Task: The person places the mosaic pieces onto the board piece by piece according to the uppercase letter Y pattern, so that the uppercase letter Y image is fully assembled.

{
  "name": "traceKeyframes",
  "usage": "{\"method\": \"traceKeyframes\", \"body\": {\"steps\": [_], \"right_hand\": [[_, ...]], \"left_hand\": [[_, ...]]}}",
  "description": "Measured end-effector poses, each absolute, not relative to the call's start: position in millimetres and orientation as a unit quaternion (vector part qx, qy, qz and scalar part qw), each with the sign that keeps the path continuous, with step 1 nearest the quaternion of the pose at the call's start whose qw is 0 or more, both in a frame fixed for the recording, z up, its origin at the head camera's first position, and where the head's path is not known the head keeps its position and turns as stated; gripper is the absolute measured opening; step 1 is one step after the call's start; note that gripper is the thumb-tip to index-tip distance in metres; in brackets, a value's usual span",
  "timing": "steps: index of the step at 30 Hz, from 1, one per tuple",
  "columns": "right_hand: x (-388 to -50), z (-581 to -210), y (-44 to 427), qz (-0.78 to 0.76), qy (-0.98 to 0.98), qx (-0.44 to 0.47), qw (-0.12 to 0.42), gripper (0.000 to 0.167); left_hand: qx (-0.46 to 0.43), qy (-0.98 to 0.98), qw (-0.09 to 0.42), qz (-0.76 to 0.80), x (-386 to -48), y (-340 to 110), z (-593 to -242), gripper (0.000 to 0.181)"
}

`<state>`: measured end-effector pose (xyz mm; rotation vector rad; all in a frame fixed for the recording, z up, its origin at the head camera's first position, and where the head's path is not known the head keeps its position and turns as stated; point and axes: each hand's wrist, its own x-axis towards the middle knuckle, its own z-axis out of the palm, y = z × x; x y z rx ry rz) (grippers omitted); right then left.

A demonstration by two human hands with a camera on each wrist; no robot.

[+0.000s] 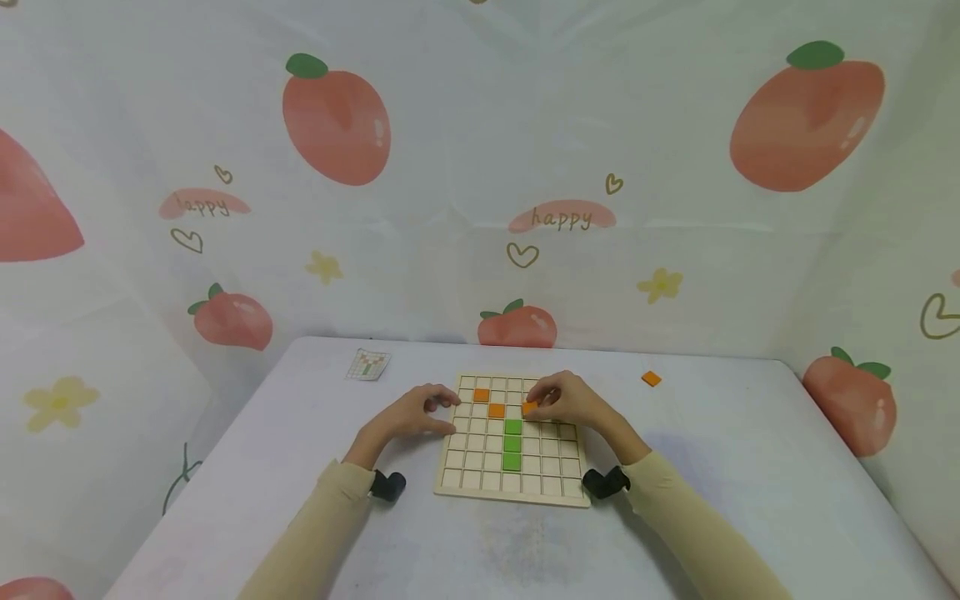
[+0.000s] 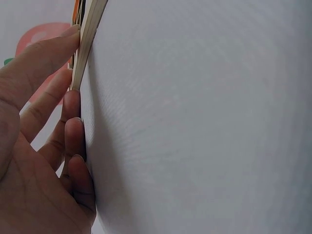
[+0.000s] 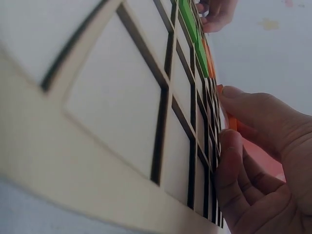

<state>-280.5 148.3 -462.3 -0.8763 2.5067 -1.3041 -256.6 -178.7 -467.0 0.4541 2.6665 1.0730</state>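
A square wooden grid board (image 1: 512, 498) lies flat on the table. My right hand (image 1: 573, 402) pinches an orange square tile (image 1: 529, 408) at a cell in its upper part; the right wrist view shows the same tile (image 3: 232, 122) between thumb and fingers. Three green tiles (image 1: 512, 443) form a column in the grid. Two more orange tiles (image 1: 489, 403) run diagonally up and left from the column's top. At the board's left edge, my left hand (image 1: 411, 414) touches the rim with fingertips and thumb, the other fingers loosely bent.
Behind and left of the board lies a small card (image 1: 367, 364) printed with a coloured grid pattern. A loose orange tile (image 1: 651, 378) rests on the white table (image 1: 705, 483) at the back right. A printed curtain (image 1: 450, 150) hangs behind the table.
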Motion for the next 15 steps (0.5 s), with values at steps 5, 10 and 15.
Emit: {"method": "traceKeyframes", "body": {"steps": [5,10,15], "right_hand": [[-279.1,-463.2,150.8,-0.435,0.847,-0.293,0.089,0.021],[-278.6,-464.9,152.8,-0.432,0.85,-0.287,0.085,0.02],[-277.2,-463.5,152.0,-0.434,0.851,-0.282,0.084,0.019]], "left_hand": [[0.158,0.91,0.114,0.365,-257.0,-179.6,-467.6,0.043],[0.16,0.909,0.114,0.369,-257.2,-179.9,-468.2,0.043],[0.161,0.909,0.114,0.368,-257.1,-179.2,-467.4,0.043]]}}
